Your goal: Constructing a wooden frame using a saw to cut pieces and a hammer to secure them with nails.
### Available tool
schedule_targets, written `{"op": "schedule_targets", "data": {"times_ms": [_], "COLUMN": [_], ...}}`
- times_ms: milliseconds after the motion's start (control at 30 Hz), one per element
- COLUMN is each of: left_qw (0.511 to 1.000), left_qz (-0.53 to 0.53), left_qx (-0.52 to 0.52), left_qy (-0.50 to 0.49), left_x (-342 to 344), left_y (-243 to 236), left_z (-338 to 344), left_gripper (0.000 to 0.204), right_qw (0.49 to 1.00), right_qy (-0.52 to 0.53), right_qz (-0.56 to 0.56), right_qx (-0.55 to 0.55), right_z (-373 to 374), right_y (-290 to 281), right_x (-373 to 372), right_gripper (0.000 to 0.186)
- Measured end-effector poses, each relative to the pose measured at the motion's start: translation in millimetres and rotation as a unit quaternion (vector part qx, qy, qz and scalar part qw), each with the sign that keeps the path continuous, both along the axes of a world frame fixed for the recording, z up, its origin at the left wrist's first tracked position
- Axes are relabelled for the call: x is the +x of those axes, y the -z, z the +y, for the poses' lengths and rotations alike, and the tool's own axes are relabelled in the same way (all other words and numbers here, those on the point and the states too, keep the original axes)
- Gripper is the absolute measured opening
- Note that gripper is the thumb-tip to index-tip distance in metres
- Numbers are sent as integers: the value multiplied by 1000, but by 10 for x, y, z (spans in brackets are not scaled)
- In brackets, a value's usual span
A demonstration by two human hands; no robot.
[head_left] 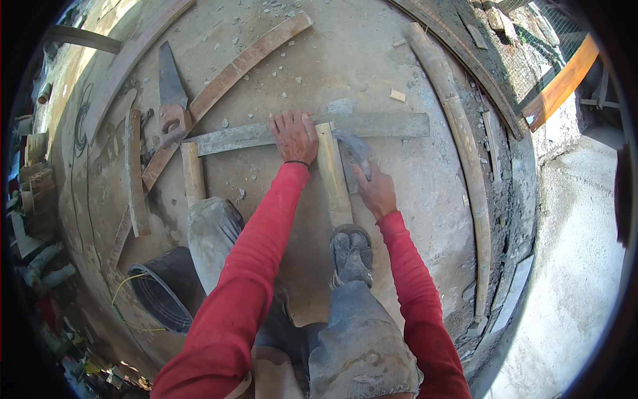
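A rough concrete floor (412, 199), strewn with small stones, spreads beneath a person in red sleeves and dusty grey trousers. A long wooden pole (458, 133) lies along the person's right; ahead and to the left, a reddish-brown plank (246, 56) runs diagonally. A black bucket (166, 286) with a yellow handle sits beside the left leg. Crosswise in front lies a grey board (379, 124). A handsaw (174, 86) lies farther left, its wooden handle overlapping the diagonal plank. Two battens reach from the grey board toward the person: a pale batten (332, 176), its near end at the right shoe (352, 254), and a left batten (193, 174) ending by the left knee. The left hand (294, 136) is spread palm down on the grey board, just left of the pale batten's far end. The right hand (377, 191) is closed around a hammer (355, 145), whose head is just right of that end. A small wood offcut (397, 96) lies beyond the grey board.
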State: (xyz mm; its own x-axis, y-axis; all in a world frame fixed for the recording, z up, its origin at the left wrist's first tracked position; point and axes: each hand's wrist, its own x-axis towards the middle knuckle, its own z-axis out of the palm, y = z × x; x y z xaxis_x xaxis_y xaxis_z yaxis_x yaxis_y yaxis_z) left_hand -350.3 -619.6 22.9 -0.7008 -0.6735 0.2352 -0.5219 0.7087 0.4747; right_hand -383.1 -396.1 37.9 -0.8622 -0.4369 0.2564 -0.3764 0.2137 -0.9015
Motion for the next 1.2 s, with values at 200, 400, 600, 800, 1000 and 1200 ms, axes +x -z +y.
{"op": "schedule_targets", "data": {"times_ms": [200,400,600,800,1000,1200], "left_qw": [1000,1000,1000,999,1000,1000], "left_qz": [1,-8,-9,3,12,-1], "left_qx": [-26,-19,-12,-35,-23,-26], "left_qy": [-10,-11,-6,-20,-11,-18], "left_x": [148,61,45,45,73,98], "left_y": [31,62,-6,57,78,68], "left_z": [-178,-111,-130,-317,-136,-166], "left_gripper": [29,29,29,28,27,26], "right_qw": [993,937,988,965,996,961], "right_qy": [27,-86,35,57,44,91], "right_qz": [-86,85,-46,-151,3,-164], "right_qx": [-74,327,-143,209,74,202], "right_z": [-296,-212,-159,-467,-264,-403], "right_y": [-913,-84,-349,-701,-157,-526], "right_x": [31,-50,98,-24,157,155], "right_gripper": [62,47,51,38,49,53]}}
